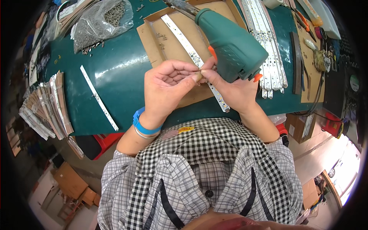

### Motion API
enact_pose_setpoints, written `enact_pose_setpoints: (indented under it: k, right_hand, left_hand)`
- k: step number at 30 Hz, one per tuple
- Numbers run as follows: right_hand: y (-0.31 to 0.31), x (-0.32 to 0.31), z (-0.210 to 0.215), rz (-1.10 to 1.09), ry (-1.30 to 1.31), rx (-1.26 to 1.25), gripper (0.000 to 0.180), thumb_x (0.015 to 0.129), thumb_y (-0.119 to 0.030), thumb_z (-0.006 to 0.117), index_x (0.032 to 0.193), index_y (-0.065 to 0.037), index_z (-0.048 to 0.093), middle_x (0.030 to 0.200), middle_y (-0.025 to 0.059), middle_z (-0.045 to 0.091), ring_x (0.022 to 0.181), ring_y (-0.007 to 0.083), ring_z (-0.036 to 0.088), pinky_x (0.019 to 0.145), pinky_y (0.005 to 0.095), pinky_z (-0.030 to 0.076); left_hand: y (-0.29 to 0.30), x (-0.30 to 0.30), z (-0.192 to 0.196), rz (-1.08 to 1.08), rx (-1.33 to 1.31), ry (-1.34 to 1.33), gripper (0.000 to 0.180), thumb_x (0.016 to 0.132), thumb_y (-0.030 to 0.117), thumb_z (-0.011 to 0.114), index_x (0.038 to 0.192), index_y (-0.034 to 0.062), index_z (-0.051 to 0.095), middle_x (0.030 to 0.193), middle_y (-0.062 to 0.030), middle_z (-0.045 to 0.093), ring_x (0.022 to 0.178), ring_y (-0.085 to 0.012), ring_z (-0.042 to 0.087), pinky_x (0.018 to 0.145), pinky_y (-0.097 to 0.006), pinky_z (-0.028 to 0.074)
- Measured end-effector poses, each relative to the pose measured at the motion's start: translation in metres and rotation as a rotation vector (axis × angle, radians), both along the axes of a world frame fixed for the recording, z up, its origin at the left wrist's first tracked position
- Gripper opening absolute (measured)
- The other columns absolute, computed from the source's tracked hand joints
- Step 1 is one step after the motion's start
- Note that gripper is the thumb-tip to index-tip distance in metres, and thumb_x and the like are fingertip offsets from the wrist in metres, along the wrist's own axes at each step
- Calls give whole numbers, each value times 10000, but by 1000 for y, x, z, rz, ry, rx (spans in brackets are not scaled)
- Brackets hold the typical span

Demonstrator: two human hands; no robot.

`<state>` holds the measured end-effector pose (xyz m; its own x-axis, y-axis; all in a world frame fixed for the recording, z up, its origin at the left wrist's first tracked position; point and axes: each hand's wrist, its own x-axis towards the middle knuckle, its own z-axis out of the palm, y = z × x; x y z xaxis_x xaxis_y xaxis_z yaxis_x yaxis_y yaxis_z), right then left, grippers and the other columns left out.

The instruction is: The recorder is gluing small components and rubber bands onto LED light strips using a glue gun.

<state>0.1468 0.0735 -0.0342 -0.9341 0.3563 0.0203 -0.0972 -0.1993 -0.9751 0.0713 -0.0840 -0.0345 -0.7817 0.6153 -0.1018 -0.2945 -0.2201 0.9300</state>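
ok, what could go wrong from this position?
1. Both hands, left hand and right hand, pinch something tiny at the long white LED strip; it could slip and drop.
2. The strip's near end overhangs the edge of the brown cardboard sheet, so it might flex or slide.
3. The green power screwdriver lies right against the right hand; a nudge could shift it onto the strip.
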Motion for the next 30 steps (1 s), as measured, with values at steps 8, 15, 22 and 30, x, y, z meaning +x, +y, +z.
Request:
enact_pose_setpoints:
  k: [8,15,22,30]
  right_hand:
    - [16,9,10,-122,-46,183,71,821,20,730,869,6,680,806,18,686,760,87,635,729,244,518]
    - [26,25,3,-132,-150,181,91,819,3,739,891,-4,684,823,14,694,777,88,642,741,243,522]
    - [35,29,-3,-82,-169,264,397,790,4,770,1143,20,588,892,51,678,813,117,637,770,267,521]
    - [35,28,-6,-80,-119,226,533,781,25,772,1262,47,545,950,80,670,847,148,649,795,288,530]
  left_hand:
    - [7,-33,-12,125,-485,624,84,822,34,736,901,13,717,853,-79,735,746,-130,710,640,-257,555]
    - [11,-39,-20,88,-607,930,102,793,3,747,893,21,733,814,-66,719,676,-124,670,614,-242,516]
    - [11,-43,-26,71,-640,1117,100,789,8,744,886,32,732,799,-75,713,660,-155,672,599,-254,521]
    - [13,-40,-20,59,-650,1021,111,798,-2,726,905,26,727,817,-75,712,683,-147,671,613,-259,521]
